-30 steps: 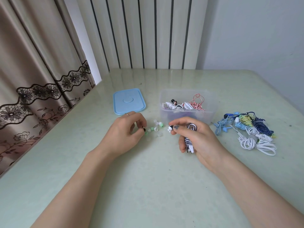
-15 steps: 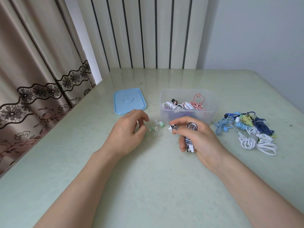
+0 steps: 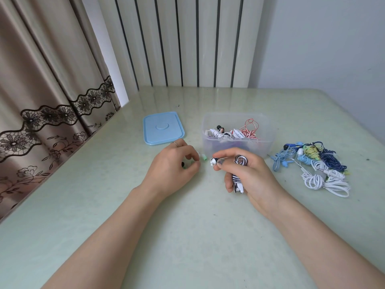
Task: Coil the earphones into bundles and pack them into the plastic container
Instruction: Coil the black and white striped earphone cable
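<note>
While its fingers curl round a black-and-white striped earphone bundle, the right hand pinches a white earbud at thumb and forefinger. The left hand, just left of it, pinches small ear tips on the table. Just beyond the fingers stands the plastic container, coiled earphones inside; loose earphones lie right of it, the blue lid left.

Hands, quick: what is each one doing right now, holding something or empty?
Left hand: fingers curled, pinching a small black ear tip over the table.
Right hand: grips a coiled black-and-white striped earphone bundle, its earbud pinched at the fingertips.
</note>
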A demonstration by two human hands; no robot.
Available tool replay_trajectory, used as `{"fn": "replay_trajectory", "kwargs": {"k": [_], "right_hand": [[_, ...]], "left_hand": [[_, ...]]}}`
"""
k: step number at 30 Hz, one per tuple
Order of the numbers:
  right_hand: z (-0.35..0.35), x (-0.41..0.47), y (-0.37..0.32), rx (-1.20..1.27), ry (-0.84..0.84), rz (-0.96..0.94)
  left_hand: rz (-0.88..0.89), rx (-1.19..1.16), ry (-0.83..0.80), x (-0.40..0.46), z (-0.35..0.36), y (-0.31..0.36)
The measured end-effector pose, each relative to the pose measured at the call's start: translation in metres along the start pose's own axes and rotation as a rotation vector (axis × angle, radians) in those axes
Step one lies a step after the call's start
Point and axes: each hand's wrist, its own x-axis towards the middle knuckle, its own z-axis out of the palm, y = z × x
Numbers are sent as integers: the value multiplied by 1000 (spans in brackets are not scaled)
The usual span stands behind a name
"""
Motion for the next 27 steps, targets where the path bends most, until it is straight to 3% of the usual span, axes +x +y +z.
{"fn": "replay_trajectory", "kwargs": {"k": [7, 11, 17, 27], "right_hand": [[0, -1, 1, -10, 29, -33], [1, -1, 3, 13, 61, -59], [3, -2, 5, -36, 82, -122], [3, -1, 7, -35, 102, -142]], "left_hand": [[42, 19, 15, 0, 1, 6], [26, -163, 54, -4, -3, 18], [-6, -443, -24, -10, -2, 29], [-4, -518, -50, -12, -4, 26]]}}
